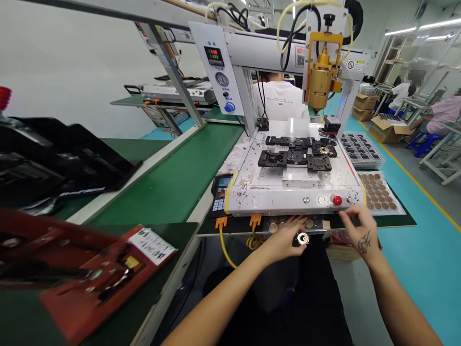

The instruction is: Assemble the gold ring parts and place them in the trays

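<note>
My left hand is below the machine's front edge, closed around a small round watch case with a shiny rose-gold rim. Its fingers reach over the bench edge, close to round brown discs. My right hand is at the front right corner of the machine, below the red button. Its thumb and forefinger are pinched near a small dark thing at the edge; what they hold is unclear. On the dispensing machine's white bed, black fixtures lie in rows, one carrying a round gold-rimmed part.
A gold dispensing head hangs over the bed. At right are a sheet of round brown discs and clear trays. A keypad, green conveyor and red press stand left. A person in white sits behind.
</note>
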The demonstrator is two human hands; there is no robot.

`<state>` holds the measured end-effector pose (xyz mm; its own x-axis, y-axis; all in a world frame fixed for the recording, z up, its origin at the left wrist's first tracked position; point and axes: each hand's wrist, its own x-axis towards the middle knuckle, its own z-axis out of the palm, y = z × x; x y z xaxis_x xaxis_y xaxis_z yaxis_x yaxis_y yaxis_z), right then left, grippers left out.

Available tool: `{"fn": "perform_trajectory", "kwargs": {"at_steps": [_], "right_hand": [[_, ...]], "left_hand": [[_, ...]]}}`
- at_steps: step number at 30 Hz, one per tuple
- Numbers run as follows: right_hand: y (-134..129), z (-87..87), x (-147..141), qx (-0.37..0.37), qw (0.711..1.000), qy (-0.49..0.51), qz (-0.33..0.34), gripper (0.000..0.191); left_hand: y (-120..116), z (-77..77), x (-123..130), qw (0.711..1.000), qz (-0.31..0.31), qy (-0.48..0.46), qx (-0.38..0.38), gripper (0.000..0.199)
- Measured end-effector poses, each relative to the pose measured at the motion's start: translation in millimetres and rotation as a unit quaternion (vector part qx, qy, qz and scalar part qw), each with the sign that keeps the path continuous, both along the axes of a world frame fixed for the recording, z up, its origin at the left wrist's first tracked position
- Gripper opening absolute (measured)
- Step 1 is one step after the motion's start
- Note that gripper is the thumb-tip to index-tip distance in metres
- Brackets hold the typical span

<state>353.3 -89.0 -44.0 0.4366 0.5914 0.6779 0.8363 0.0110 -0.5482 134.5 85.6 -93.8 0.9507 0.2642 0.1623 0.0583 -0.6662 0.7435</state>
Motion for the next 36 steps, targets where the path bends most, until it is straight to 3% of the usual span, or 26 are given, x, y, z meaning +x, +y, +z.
{"fn": "perform_trajectory", "kwargs": {"at_steps": [2, 4, 9, 14, 20, 23, 28, 32, 36], "right_hand": [[3.9, -15.8, -22.1, -0.073, 0.992, 0.015, 0.104, 0.011], [10.9, -33.5, -34.5, -0.125, 0.978, 0.003, 0.165, 0.014], [27.2, -66.5, -30.4, -0.165, 0.966, -0.050, 0.193, 0.020], [25.5, -95.9, -21.4, -0.133, 0.963, -0.118, 0.201, 0.028], [11.5, -128.7, -24.4, -0.067, 0.960, -0.147, 0.230, 0.033], [-4.8, -124.4, -37.8, -0.064, 0.961, -0.123, 0.238, 0.028], [-28.0, -93.5, -58.1, -0.100, 0.978, -0.014, 0.183, 0.017], [-32.3, -68.1, -55.4, -0.105, 0.984, 0.079, 0.120, 0.012], [-32.8, -47.4, -53.0, -0.103, 0.974, 0.188, 0.070, 0.016]], "left_hand": [[-6.2, -6.6, -6.7, 1.000, -0.015, -0.008, 0.013, 0.035], [-12.8, -10.5, -13.0, 1.000, -0.017, -0.015, 0.018, 0.037], [-17.0, -13.6, -14.0, 1.000, -0.008, 0.003, 0.030, 0.034], [-11.4, -10.2, -10.5, 0.999, -0.019, 0.014, 0.027, 0.032], [-3.5, 5.8, -14.6, 0.997, -0.047, 0.053, -0.015, 0.032], [-0.2, 9.3, -15.3, 0.996, -0.049, 0.067, -0.037, 0.034], [3.6, 1.5, 1.8, 0.999, 0.007, 0.027, -0.018, 0.032], [2.9, -0.9, 19.8, 0.999, 0.050, 0.008, 0.002, 0.028], [-6.9, 9.1, 12.4, 0.998, 0.066, -0.018, 0.004, 0.029]]}}
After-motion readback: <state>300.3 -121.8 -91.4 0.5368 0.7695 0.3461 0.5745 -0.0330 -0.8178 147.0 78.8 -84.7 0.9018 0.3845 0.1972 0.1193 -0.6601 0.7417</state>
